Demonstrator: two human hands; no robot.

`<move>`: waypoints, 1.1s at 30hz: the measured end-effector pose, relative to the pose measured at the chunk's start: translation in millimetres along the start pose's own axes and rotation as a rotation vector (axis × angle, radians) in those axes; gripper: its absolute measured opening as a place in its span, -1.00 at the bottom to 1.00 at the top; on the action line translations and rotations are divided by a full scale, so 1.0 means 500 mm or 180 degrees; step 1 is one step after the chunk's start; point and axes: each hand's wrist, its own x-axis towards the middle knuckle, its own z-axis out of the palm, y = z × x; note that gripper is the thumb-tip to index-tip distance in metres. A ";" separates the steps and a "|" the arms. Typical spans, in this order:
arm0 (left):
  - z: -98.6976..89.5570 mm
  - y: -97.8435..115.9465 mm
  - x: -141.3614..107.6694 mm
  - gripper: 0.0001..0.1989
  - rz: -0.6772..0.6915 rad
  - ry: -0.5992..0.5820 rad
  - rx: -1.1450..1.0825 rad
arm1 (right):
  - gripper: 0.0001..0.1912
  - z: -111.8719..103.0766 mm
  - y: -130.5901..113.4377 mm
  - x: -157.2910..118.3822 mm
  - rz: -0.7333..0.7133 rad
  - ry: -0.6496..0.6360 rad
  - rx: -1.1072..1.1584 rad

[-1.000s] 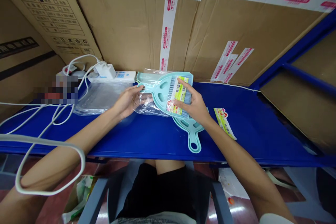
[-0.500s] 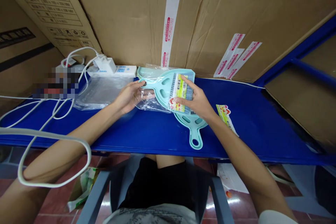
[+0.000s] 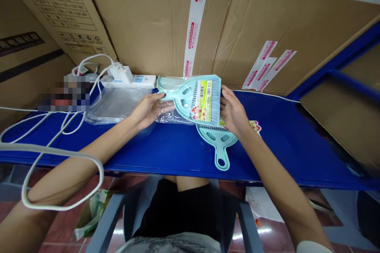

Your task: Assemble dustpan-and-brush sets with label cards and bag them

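Left hand: hand (image 3: 150, 110) grasps the handle of the upper pan (image 3: 182, 97) between thumb and fingers; remaining fingers extend beneath it.
Right hand: hand (image 3: 234, 111) open, fingers extended at the pan's wide edge; contact cannot be confirmed.
Upper pan: above the worktop (image 3: 297, 138), toward its rear edge; handle points left; brush (image 3: 215, 108) and printed label (image 3: 203, 101) lie across its face.
Lower pan: pan (image 3: 219, 144) on worktop, handle toward front edge.
Card: card (image 3: 255, 126) partly hidden behind the right hand.
Bags: clear bags (image 3: 115, 104) near the rear left, in front of the power strip (image 3: 144, 80).
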 end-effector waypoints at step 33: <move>-0.005 0.013 0.003 -0.82 0.0005 -0.0230 0.0297 | -0.73 -0.003 -0.031 -0.016 -0.0279 -0.0007 -0.0203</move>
